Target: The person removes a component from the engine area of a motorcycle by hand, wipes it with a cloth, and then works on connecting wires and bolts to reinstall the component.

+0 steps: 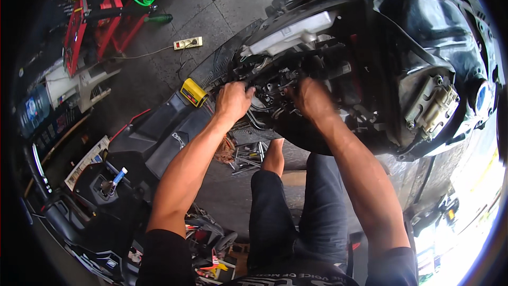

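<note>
Left hand (pixel 233 100) and right hand (pixel 313 99) flank knobbly, perhaps metal parts (pixel 271 91).

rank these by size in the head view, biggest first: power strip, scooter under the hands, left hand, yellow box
1. Scooter
2. Left hand
3. Yellow box
4. Power strip
Nearness to the camera may enlarge the hand.

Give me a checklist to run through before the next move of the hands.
1. Left hand at the exposed machinery: ok.
2. Right hand at the machinery too: ok, though blurred.
3. Secure grip by the fingers: cannot tell, the contact is too dark and small.
4. Yellow box apart from the left hand: ok, to its left.
5. Power strip away from both hands: ok, on the floor beyond.
6. Metal tools tidied: not ok, lying jumbled.
</note>
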A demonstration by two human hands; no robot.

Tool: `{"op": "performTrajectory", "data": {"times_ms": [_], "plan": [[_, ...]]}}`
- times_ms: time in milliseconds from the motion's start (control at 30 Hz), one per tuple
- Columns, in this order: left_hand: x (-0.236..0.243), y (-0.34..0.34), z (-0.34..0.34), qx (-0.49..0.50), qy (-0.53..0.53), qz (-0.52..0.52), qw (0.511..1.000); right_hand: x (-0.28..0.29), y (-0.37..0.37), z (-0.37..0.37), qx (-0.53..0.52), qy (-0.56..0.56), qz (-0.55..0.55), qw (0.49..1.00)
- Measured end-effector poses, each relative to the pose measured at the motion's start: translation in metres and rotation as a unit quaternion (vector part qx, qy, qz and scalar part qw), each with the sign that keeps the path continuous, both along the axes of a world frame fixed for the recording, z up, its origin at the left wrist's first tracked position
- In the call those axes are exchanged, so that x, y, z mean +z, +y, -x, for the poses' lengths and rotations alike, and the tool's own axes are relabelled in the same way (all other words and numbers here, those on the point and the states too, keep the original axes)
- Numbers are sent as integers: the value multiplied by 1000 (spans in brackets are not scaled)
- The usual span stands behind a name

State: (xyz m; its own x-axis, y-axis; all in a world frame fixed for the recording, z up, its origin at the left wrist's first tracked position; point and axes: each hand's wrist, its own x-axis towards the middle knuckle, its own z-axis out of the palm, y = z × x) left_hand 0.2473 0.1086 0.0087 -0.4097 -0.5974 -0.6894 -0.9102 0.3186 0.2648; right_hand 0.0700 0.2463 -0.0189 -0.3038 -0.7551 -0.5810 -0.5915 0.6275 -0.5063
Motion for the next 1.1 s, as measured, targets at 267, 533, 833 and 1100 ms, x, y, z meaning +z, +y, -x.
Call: {"op": "performTrajectory", "data": {"times_ms": [267,533,833,1100], "plan": [[-24,-1,0,48,41,-72,995,-20,7,-18,173,150,-39,973],[-27,11,11,86,9,-38,995,-3,-8,-3,106,-1,-133,985],[-43,22,-4,21,97,37,994,-20,0,-12,142,99,-75,982],[-30,0,3,-82,80,-34,993,0,-7,-4,-28,-12,-54,998]]}}
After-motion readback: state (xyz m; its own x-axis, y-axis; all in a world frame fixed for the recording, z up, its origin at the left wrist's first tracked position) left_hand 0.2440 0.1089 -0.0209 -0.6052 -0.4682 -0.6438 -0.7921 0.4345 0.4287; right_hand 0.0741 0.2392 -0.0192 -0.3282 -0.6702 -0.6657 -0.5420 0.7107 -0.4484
